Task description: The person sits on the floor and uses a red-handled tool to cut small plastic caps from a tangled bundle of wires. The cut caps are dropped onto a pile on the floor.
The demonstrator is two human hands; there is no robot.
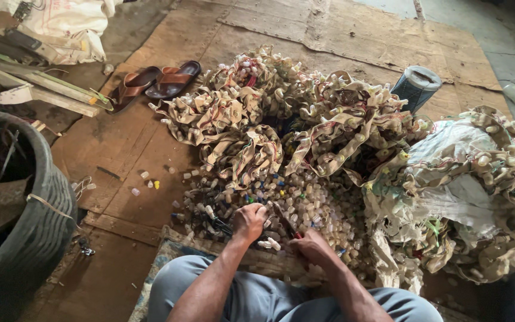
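A big heap of cream-coloured strips studded with small pale caps and thin coloured wires [305,119] covers the floor in front of me. Loose small caps and wire bits [269,197] lie in a pile just before my knees. My left hand [249,220] is closed in a fist over a bundle of wired caps at the pile's near edge. My right hand [312,245] grips a dark tool with a red handle [287,225], its blade pointing toward the left hand. My grey trouser legs [257,298] fill the bottom of the view.
A dark round tub [37,232] stands at left. Brown sandals [159,80] lie beyond it, with wooden slats [49,89] and a white sack [67,24] at far left. A dark thread cone [415,86] stands behind the heap. A sack-covered mound [466,191] sits at right. Brown cardboard [120,149] covers the floor.
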